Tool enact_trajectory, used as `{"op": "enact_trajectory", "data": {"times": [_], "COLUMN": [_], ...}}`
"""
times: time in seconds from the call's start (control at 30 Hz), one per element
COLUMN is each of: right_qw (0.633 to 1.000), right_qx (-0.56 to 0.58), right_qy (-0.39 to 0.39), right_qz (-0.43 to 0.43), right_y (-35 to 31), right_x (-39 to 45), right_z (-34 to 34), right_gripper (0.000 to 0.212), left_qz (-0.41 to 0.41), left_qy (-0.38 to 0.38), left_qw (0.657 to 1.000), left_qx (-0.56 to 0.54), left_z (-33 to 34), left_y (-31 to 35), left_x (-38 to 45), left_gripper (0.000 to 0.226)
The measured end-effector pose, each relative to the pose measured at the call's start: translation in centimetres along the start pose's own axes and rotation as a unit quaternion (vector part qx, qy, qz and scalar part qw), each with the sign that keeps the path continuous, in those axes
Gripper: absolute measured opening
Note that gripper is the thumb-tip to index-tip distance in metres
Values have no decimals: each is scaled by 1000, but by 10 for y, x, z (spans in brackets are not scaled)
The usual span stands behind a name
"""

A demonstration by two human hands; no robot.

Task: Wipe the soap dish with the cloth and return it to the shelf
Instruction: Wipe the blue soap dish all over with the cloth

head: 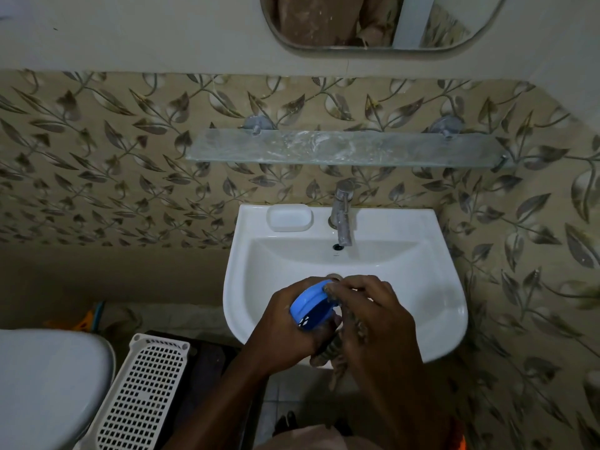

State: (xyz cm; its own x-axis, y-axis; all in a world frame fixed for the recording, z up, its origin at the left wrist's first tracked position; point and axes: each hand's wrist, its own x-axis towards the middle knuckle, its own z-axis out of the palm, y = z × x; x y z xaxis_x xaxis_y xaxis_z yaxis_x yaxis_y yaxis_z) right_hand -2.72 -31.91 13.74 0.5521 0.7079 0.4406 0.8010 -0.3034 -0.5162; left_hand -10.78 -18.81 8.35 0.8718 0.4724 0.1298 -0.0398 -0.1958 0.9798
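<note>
Both forearms reach forward from the bottom edge and meet over the front half of the white sink [448, 306]. The left hand [285, 323] comes in from the lower left, wrist bent slightly inward, its fingers curled round the blue soap dish [308, 306] and holding it tilted on edge above the basin. Small white slots show in the dish's darker face.

The right hand [367, 316] lies over the dish from the right, back of the hand up. Its fingertips [331, 289] press at the dish's upper rim, curled down onto it. A dark, patterned cloth [334, 352] hangs bunched between the two palms and below them; it appears to be held by the right hand, but which fingers pinch it cannot be told.

No writing can be read anywhere; a tiny mark under the overflow hole is too small to make out.

The glass shelf [344, 149] is mounted on the leaf-patterned wall above the tap [341, 216]. A white soap tray [290, 217] sits on the sink's back ledge, left of the tap. A white perforated basket [146, 384] stands on the floor at lower left, beside a toilet [45, 384].
</note>
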Motion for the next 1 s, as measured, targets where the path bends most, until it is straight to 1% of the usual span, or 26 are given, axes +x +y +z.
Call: {"op": "enact_trajectory", "data": {"times": [0.03, 0.1, 0.13, 0.2, 0.23, 0.27, 0.33, 0.4, 0.5, 0.53, 0.57, 0.67, 0.7, 0.73, 0.8, 0.83, 0.87, 0.93, 1.0], "right_qw": [1000, 999, 999, 997, 996, 997, 999, 999, 996, 995, 996, 999, 998, 999, 999, 998, 996, 996, 996], "right_qx": [0, 30, 41, 26, 12, -3, -12, -12, -6, 0, 8, 24, 27, 24, 23, 39, 65, 86, 55], "right_qy": [-1, 0, -15, -54, -58, -46, -29, -27, -72, -74, -70, -42, -41, -37, -29, -25, -23, -18, -63], "right_qz": [2, -12, -23, -50, -66, -67, -23, -11, -58, -67, -61, 22, 35, 25, -26, -47, -51, -25, 39], "right_y": [-1, -7, -10, -16, -13, -7, 2, 1, -11, -11, -6, 7, 5, 1, -12, -17, -19, -8, 12], "right_x": [-2, -5, -7, -8, -6, -3, 2, 2, -8, -8, -5, 5, 6, 5, -1, -4, -3, 0, 3], "right_z": [0, 2, 3, 1, -2, -4, -8, -6, 3, 3, 1, -7, -8, -6, 2, 6, 8, 10, 7], "right_gripper": [43, 31, 26, 33, 35, 34, 43, 49, 51, 53, 53, 42, 41, 42, 40, 40, 42, 46, 42], "left_qz": [1, 8, 13, 16, 13, 10, 7, 12, 14, 12, 11, 23, 21, 16, 17, 22, 24, 21, 25], "left_qy": [-1, -2, -3, -2, 1, 5, 12, 13, 9, 7, 7, 20, 20, 20, 14, 8, 3, 4, 9], "left_qw": [1000, 1000, 1000, 1000, 1000, 1000, 1000, 1000, 1000, 1000, 1000, 999, 999, 1000, 1000, 1000, 1000, 1000, 999], "left_qx": [1, 10, 13, 9, 4, 1, 6, 13, -6, -8, -4, 16, 15, 13, 10, 10, 12, 17, 30], "left_z": [0, 1, 2, 1, 1, 0, 0, 0, -1, -1, -2, -1, -2, -2, -3, -3, -3, -3, -3], "left_y": [0, 0, -1, -2, -1, 1, 2, 2, 0, 1, 1, 2, 1, 0, -1, -1, 0, 2, 3], "left_x": [-1, 0, 1, 0, 0, -1, -2, -1, -1, -1, -1, -3, -3, -2, 0, 0, 0, 0, 0], "left_gripper": [45, 44, 45, 47, 48, 49, 49, 48, 49, 50, 51, 52, 52, 50, 46, 45, 46, 48, 47]}}
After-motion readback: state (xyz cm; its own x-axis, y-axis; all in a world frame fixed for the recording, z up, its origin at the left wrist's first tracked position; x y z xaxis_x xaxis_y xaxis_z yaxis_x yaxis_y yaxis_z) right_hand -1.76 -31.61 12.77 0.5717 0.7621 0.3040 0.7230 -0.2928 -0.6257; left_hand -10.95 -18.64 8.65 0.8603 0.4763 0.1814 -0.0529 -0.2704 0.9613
